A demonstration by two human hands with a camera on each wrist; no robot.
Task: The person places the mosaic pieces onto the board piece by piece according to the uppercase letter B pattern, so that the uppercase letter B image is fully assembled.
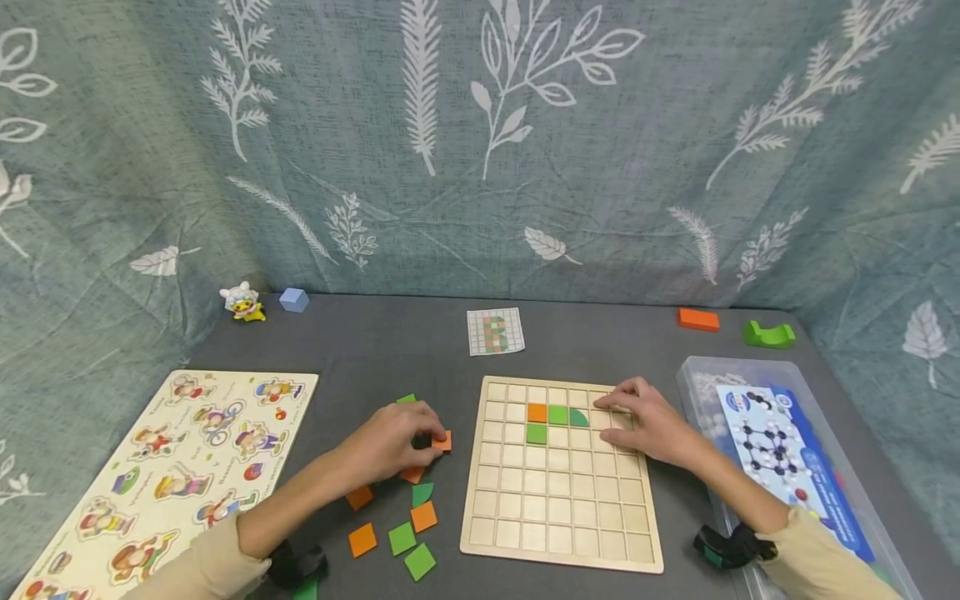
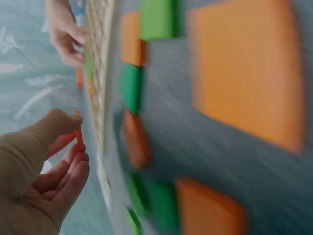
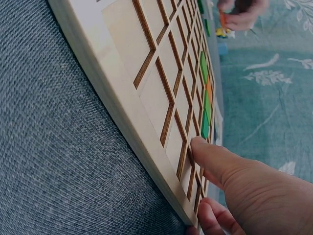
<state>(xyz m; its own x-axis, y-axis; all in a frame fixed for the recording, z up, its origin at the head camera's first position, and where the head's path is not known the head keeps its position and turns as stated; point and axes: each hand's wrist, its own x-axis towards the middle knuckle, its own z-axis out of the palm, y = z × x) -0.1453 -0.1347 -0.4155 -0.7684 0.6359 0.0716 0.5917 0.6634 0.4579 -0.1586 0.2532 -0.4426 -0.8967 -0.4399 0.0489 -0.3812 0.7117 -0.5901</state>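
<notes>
An orange square tile (image 1: 444, 442) is pinched between the thumb and fingers of my left hand (image 1: 390, 440), raised over the loose tiles. In the left wrist view the tile (image 2: 79, 134) shows edge-on. My right hand (image 1: 654, 423) rests at the upper right of the wooden grid board (image 1: 562, 560), thumb and fingers spread with no tile showing between them. Near the board's top sit an orange square (image 1: 537, 412), a green square (image 1: 558, 414) and a dark green rounded piece (image 1: 578, 417) in a row. Another green square (image 1: 536, 433) lies below the orange one.
Loose orange and green tiles (image 1: 402, 537) lie left of the board. A small pattern card (image 1: 496, 332) lies behind it. Further left is a picture puzzle board (image 1: 187, 450); a clear plastic box (image 1: 701, 367) stands right. A toy figure (image 1: 243, 302) and several blocks (image 1: 698, 319) line the back.
</notes>
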